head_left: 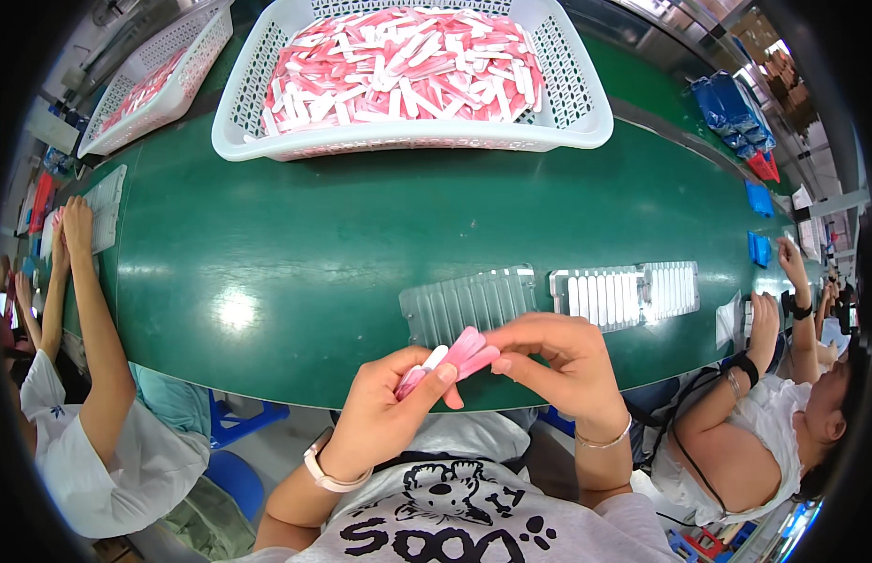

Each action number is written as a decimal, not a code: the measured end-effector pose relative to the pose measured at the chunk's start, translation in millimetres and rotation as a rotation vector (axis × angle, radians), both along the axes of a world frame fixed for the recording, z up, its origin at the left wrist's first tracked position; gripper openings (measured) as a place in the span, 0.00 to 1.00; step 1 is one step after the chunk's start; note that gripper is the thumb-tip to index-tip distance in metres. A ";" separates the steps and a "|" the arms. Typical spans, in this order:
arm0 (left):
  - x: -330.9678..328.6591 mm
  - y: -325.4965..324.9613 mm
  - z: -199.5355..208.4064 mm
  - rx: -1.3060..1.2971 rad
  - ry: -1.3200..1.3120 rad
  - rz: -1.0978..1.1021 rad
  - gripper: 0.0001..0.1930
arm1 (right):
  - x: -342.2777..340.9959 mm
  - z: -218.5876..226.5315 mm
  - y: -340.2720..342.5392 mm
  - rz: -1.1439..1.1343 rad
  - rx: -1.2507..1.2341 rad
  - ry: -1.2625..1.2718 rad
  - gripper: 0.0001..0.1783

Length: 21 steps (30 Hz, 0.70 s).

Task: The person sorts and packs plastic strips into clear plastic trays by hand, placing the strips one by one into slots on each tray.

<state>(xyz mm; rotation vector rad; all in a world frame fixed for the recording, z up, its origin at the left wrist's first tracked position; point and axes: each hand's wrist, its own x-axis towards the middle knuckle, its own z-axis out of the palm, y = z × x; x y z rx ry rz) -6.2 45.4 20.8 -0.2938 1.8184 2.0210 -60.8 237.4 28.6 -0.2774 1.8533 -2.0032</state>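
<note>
Holding a small bunch of pink and white sticks [450,361], the left hand [389,413] is curled around their lower ends, thumb on top, just in front of the person's chest at the near edge of the green table [295,235]. Right hand [558,361] pinches the upper pink tips of the same bunch between thumb and forefinger, other fingers loosely bent. Both hands touch the sticks, so the bunch sits between them, above the table edge. Left wrist has a pale watch band [328,474], right wrist a thin bracelet [605,439].

Just beyond the hands lies a clear ribbed tray [464,305], looks unfilled. Beside it to the right, a 2nd ribbed tray [624,293] with white pieces standing in its slots. Far side of the table: large white basket [567,113] heaped with pink and white sticks, and a 2nd white basket [187,70] at upper left with similar contents.

A co-worker on the left rests an arm [89,310] on the table near another tray [106,206]. A co-worker on the right in white has a hand [763,314] at the table edge. Blue packs [732,113] lie at the far right.
</note>
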 end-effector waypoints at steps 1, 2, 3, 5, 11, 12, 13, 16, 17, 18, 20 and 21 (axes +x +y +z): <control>-0.2 -1.1 2.3 0.030 -0.039 -0.016 0.10 | -2.1 -2.3 5.1 0.057 0.057 0.150 0.08; -0.4 -1.6 3.8 0.060 -0.079 -0.032 0.11 | -3.3 -3.9 8.0 0.115 0.114 0.301 0.09; -0.7 -1.1 4.4 0.061 -0.079 -0.032 0.11 | -3.1 -4.6 7.8 0.115 0.115 0.300 0.09; -1.2 0.2 4.1 0.071 -0.091 -0.024 0.12 | -2.0 -6.6 5.5 0.093 0.073 0.395 0.11; 0.6 -1.6 1.2 0.078 -0.094 -0.002 0.12 | 4.2 -1.8 -5.4 0.039 0.062 0.162 0.09; 0.8 -2.1 1.4 0.077 -0.094 -0.001 0.12 | 3.8 -2.3 -5.7 0.040 0.061 0.163 0.09; 1.3 -2.2 1.4 0.084 -0.078 -0.010 0.12 | 3.1 -3.6 -5.3 0.070 0.053 0.248 0.09; 2.4 -3.6 1.6 0.128 -0.093 -0.022 0.12 | -2.7 -8.2 0.7 0.110 0.065 0.417 0.09; 2.6 -4.3 1.8 0.164 -0.125 -0.028 0.12 | -6.2 -8.6 4.6 0.119 0.086 0.501 0.08; 1.8 -3.8 2.7 0.164 -0.124 -0.027 0.12 | -10.5 -4.8 9.0 0.072 0.157 0.513 0.06; 0.4 -1.3 4.3 0.175 -0.112 0.038 0.11 | -26.5 7.3 21.1 0.024 0.294 0.407 0.04; 1.9 -2.6 3.5 0.178 -0.111 0.034 0.11 | -39.2 10.7 24.8 0.028 0.364 0.408 0.03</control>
